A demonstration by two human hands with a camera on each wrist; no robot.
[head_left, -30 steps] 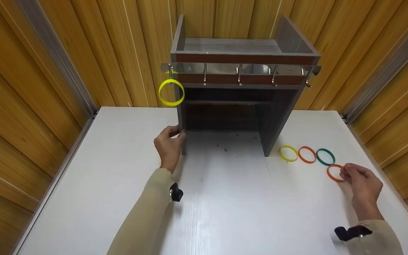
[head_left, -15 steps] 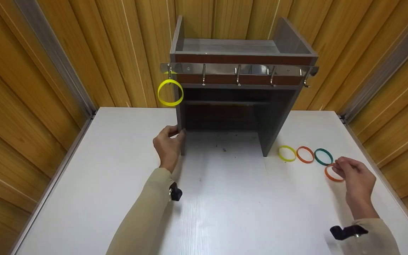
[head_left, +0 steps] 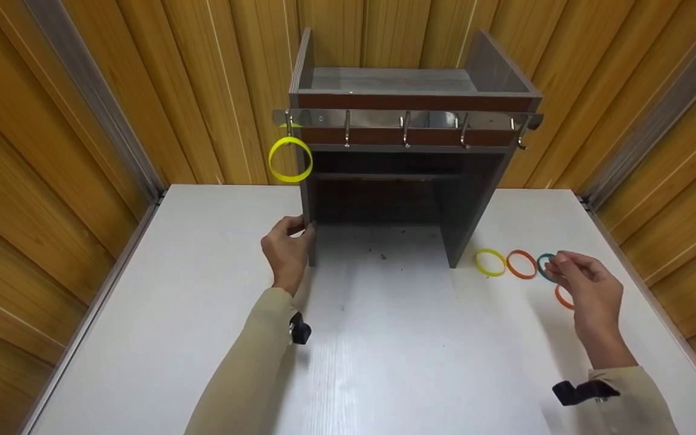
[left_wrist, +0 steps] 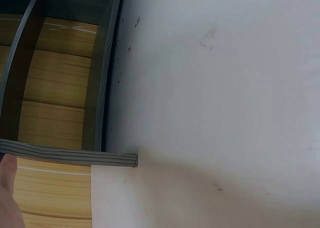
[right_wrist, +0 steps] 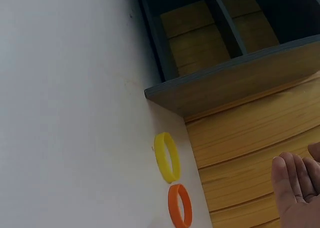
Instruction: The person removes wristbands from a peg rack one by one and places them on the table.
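Observation:
My left hand (head_left: 287, 251) grips the front edge of the grey shelf unit's left side panel (head_left: 310, 244), thumb in front; in the left wrist view only the thumb (left_wrist: 7, 173) shows beside the panel. My right hand (head_left: 596, 296) hovers over the right of the table, thumb and fingers bent close together, with nothing visible between them. It partly covers a green silicone wristband (head_left: 539, 267) and a lower orange wristband (head_left: 558, 297). Left of these lie another orange wristband (head_left: 523, 277) and a yellow wristband (head_left: 490, 275). A bright yellow wristband (head_left: 290, 179) hangs on the leftmost hook.
A metal hook rail (head_left: 378, 118) with several hooks runs across the front of the shelf unit (head_left: 414, 93), sticking out at its left end. The white table (head_left: 384, 350) is enclosed by wood-patterned walls (head_left: 215, 90). Small dark specks lie beneath the shelf unit.
My right hand has moved left and away from the lower orange wristband, which stays on the table, to over the green one. The left hand keeps its grip on the panel.

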